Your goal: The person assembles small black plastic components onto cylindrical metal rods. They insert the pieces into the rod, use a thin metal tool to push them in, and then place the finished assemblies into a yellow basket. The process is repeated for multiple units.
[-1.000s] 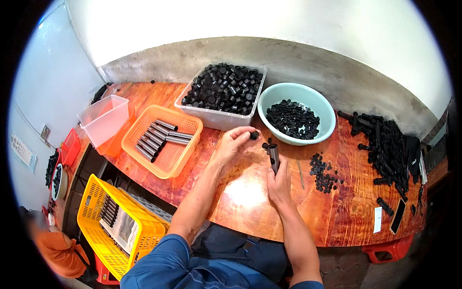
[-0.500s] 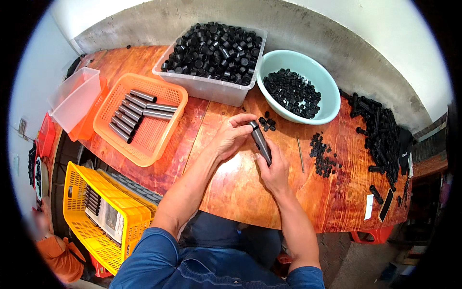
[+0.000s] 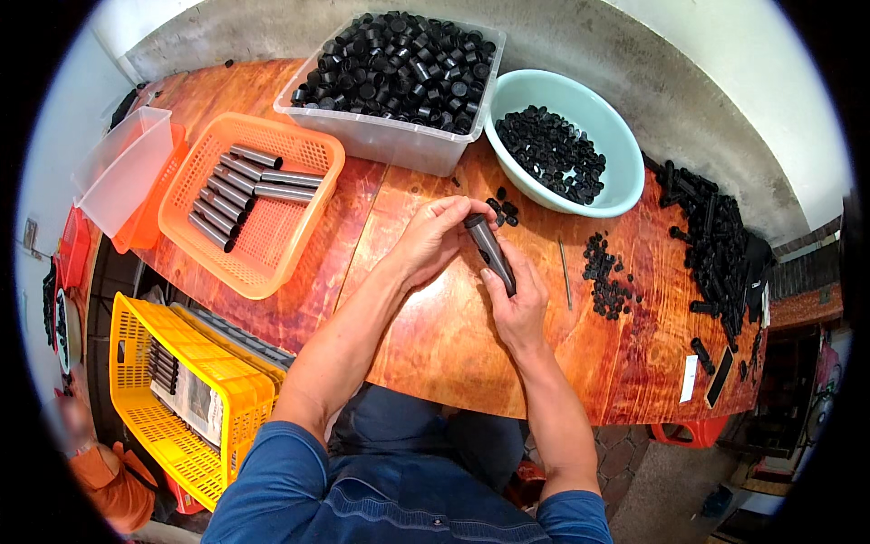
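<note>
One tube (image 3: pixel 489 249): between my two hands, over the table (image 3: pixel 426 354), inward of its near edge.
Long axis: slants from far left to near right.
Left hand (image 3: pixel 430 241): at the tube's far end, fingertips pinching its black cap (image 3: pixel 473 220).
Right hand (image 3: pixel 521 308): wrapped round the near end, thumb along it.

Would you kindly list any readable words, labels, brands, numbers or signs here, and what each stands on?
No text can be read.
Printed paper in the yellow crate: too small and blurred to read.
White slip on the wooden table: any marking is too small to read.
</note>
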`<state>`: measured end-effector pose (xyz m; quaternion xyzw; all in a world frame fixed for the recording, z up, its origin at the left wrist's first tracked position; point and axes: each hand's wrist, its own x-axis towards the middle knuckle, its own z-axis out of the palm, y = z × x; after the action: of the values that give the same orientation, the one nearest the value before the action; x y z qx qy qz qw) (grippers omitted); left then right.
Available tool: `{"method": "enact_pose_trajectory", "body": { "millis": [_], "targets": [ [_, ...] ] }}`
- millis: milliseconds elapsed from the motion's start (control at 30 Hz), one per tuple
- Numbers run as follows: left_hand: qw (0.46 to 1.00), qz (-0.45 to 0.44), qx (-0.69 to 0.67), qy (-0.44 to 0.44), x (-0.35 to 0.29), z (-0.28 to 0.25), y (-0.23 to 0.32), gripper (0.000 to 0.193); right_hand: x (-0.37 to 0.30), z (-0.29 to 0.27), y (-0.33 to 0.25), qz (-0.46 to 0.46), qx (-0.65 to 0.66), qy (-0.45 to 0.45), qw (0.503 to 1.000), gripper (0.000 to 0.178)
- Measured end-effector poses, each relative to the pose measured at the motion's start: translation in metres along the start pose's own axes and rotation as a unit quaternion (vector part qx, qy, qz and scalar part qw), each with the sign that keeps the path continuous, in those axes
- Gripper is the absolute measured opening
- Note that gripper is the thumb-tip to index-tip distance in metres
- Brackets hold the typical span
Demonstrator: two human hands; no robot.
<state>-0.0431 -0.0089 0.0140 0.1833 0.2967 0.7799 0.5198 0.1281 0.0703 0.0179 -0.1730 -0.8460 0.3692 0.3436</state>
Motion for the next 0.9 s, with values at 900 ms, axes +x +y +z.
{"method": "enact_pose_trajectory", "body": {
  "millis": [900],
  "targets": [
    [0.994,-0.031,-0.106,-0.021,0.002,0.002,-0.028,0.037,-0.002,0.011,-0.010,0.335,0.456,-0.089,0.820,0.022]
  ]
}}
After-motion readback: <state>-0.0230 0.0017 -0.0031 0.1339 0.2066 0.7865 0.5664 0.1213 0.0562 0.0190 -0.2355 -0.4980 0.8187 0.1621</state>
